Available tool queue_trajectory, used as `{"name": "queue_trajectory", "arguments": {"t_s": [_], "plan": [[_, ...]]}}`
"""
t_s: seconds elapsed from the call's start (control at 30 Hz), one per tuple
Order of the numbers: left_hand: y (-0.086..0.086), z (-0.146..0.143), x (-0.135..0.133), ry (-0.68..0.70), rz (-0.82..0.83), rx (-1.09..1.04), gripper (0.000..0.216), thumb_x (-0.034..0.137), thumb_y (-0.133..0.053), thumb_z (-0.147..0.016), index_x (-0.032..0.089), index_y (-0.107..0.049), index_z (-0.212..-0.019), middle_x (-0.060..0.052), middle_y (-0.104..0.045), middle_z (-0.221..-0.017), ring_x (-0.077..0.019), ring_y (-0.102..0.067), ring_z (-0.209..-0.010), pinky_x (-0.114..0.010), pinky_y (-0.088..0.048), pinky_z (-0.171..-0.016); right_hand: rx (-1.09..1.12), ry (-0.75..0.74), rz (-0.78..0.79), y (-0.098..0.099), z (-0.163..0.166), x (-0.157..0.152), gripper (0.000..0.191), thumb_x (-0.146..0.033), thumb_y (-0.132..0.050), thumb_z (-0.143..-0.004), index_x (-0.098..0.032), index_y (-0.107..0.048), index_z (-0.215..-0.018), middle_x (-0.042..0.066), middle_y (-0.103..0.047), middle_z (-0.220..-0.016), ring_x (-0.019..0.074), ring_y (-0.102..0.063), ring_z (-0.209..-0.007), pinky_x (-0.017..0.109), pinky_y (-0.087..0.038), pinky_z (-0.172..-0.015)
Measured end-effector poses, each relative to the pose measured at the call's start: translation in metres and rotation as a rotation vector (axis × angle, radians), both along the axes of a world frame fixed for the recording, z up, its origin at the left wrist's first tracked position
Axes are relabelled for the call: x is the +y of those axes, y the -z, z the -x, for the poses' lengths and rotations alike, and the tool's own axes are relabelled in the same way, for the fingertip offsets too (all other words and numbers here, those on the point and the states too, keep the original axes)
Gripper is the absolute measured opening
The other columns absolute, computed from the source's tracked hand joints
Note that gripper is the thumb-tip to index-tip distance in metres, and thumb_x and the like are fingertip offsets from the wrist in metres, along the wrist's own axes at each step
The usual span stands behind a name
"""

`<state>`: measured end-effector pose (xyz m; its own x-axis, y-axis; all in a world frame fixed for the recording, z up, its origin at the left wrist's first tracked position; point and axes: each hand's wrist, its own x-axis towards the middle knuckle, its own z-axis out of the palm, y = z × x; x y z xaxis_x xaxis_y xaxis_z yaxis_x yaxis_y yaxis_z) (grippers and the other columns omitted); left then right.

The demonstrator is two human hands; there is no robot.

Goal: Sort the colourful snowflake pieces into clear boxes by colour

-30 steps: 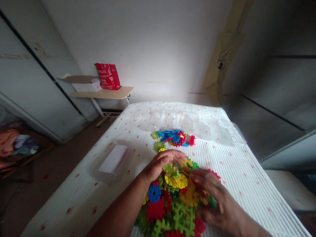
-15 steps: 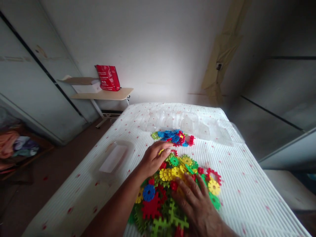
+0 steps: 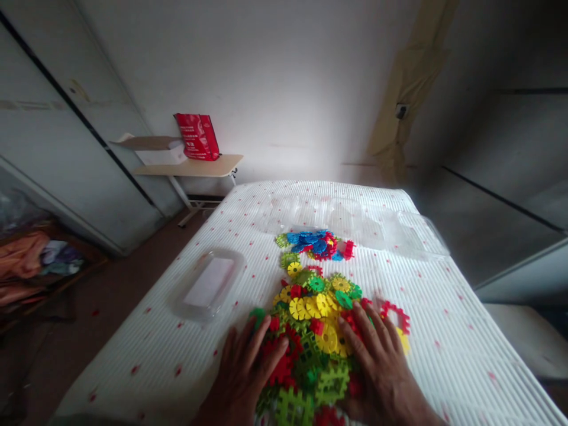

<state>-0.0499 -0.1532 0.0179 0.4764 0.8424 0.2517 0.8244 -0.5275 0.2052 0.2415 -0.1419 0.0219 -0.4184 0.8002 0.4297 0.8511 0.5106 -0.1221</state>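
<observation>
Container slants away rightward on the white cover; left hand, fingers spread, touches the left edge of the plastic pieces, heaped toward the cover's near end, long axis pointing away; right hand, fingers parted, rests on their right flank, both placed seemingly to hem them in

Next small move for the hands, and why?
Probably ease both hands slightly inward: the left hand is at the left edge of the pile of plastic building pieces, the right hand is on its right side, fingers spread, and yellow slotted discs and green lattice pieces lie jumbled between them.
</observation>
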Motion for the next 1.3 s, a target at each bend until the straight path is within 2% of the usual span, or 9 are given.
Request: {"name": "queue_trajectory", "arguments": {"t_s": [0.13,0.23,0.33,0.5,0.63,0.73,0.83,1.07,1.3], "plan": [[0.009,-0.028,0.005,0.024,-0.032,-0.008,0.105,0.077,-0.052,-0.059,0.023,-0.021,-0.143,-0.017,-0.010,-0.151,-0.0438,-0.023,-0.131,-0.059,-0.025,-0.101,0.017,0.023,0.053,-0.004,0.002,0.009,0.085,-0.041,-0.060,-0.069,-0.021,-0.024,-0.144,0.015,-0.024,-0.148,0.0406,-0.023,-0.131,0.062,-0.024,-0.100],[0.005,-0.048,0.015,-0.034,-0.054,-0.074,0.089,0.064,-0.053,-0.070,0.023,-0.022,-0.143,-0.016,-0.005,-0.152,-0.0420,-0.021,-0.132,-0.056,-0.030,-0.100,0.041,0.028,0.084,-0.006,0.006,0.024,0.079,-0.026,-0.056,-0.072,-0.021,-0.024,-0.144,0.014,-0.029,-0.146,0.0369,-0.027,-0.130,0.059,-0.026,-0.100],[0.001,-0.066,0.028,-0.092,-0.028,-0.154,0.071,0.039,-0.054,-0.080,0.025,-0.023,-0.142,-0.012,-0.007,-0.152,-0.0364,-0.021,-0.134,-0.051,-0.032,-0.102,0.100,0.005,0.117,-0.008,0.006,0.042,0.077,-0.022,-0.054,-0.073,-0.020,-0.023,-0.143,0.015,-0.033,-0.143,0.0348,-0.031,-0.129,0.057,-0.029,-0.100],[-0.005,-0.090,0.050,-0.074,0.004,-0.360,0.071,0.010,-0.052,-0.074,0.025,-0.027,-0.139,-0.010,-0.014,-0.150,-0.0297,-0.020,-0.135,-0.047,-0.031,-0.106,0.272,-0.133,0.105,-0.012,0.001,0.069,0.074,-0.014,-0.050,-0.078,-0.024,-0.016,-0.144,0.014,-0.039,-0.138,0.0280,-0.037,-0.127,0.049,-0.037,-0.100],[-0.009,-0.100,0.057,-0.042,0.019,-0.482,0.076,0.007,-0.051,-0.072,0.026,-0.022,-0.139,-0.010,-0.018,-0.148,-0.0276,-0.020,-0.136,-0.048,-0.029,-0.107,0.409,-0.138,0.055,-0.022,0.000,0.085,0.073,-0.010,-0.049,-0.077,-0.025,-0.020,-0.141,0.012,-0.045,-0.131,0.0258,-0.042,-0.123,0.044,-0.043,-0.097],[-0.010,-0.093,0.053,0.004,0.073,-0.468,0.085,0.028,-0.065,-0.067,0.025,-0.021,-0.139,-0.013,-0.021,-0.147,-0.0334,-0.024,-0.134,-0.052,-0.031,-0.104,0.464,-0.125,0.139,-0.036,0.003,0.094,0.062,-0.016,-0.052,-0.079,-0.026,-0.029,-0.136,0.010,-0.049,-0.125,0.0231,-0.050,-0.115,0.040,-0.047,-0.093],[-0.010,-0.072,0.043,-0.006,0.098,-0.405,0.087,0.043,-0.066,-0.067,0.024,-0.023,-0.139,-0.015,-0.024,-0.146,-0.0366,-0.027,-0.132,-0.054,-0.033,-0.102,0.483,-0.105,0.245,-0.052,0.009,0.099,0.053,-0.023,-0.055,-0.081,-0.027,-0.037,-0.131,0.008,-0.054,-0.119,0.0210,-0.056,-0.107,0.039,-0.049,-0.089],[0.002,-0.032,0.027,-0.108,0.109,-0.346,0.077,0.024,-0.064,-0.066,0.024,-0.029,-0.134,-0.013,-0.030,-0.143,-0.0328,-0.030,-0.131,-0.051,-0.035,-0.103,0.416,-0.138,0.263,-0.063,0.043,0.094,0.053,-0.023,-0.055,-0.082,-0.024,-0.038,-0.133,0.010,-0.056,-0.120,0.0216,-0.055,-0.108,0.038,-0.048,-0.090],[0.005,-0.037,0.029,-0.211,0.069,-0.394,0.098,0.013,-0.059,-0.066,0.024,0.001,-0.143,-0.016,-0.017,-0.148,-0.0325,-0.021,-0.135,-0.052,-0.032,-0.104,0.291,-0.274,0.342,-0.080,0.075,0.069,0.075,-0.035,-0.061,-0.077,-0.018,-0.025,-0.141,0.013,-0.048,-0.132,0.0249,-0.047,-0.118,0.039,-0.043,-0.095]]}}
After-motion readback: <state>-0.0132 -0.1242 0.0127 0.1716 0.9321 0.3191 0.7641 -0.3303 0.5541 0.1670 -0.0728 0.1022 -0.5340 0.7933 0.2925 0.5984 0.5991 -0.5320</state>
